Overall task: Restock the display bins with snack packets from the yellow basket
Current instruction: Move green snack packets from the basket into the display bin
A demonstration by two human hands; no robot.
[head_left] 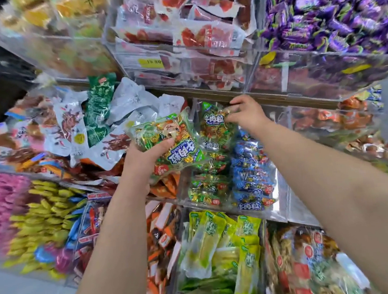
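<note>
Head view: the tiers of display bins (310, 66) fill everything beyond the fingers. The one that matters is the clear bin (282, 193) just below and ahead of both hands, with a row of green packets (206, 188) on its left side and blue packets (251, 165) on its right.

The left hand (145, 157) grips the held green packet (176, 148), its fingers (162, 147) curled over the wrapper and clamped on it. This packet's long axis runs up and away from the palm, and it hangs just left of the green row, about over the bin's left wall. The right hand (247, 114) reaches deeper, its fingertips (229, 118) drawn together in a pinch on the top of the standing green packet (215, 131) at the back of that row, whose long axis is roughly upright.

The open slot seems to lie right of and below the left fingers, on the near side of the right fingertips. The left hand is the nearer carrier, while the right looks to be holding the row back.

The shelf edge (290, 102) sits just beyond the right knuckles, so headroom at the back is tight. The blue packets crowd the right side, and the bin looks open from above at the front.

The yellow basket cannot be made out here
</note>
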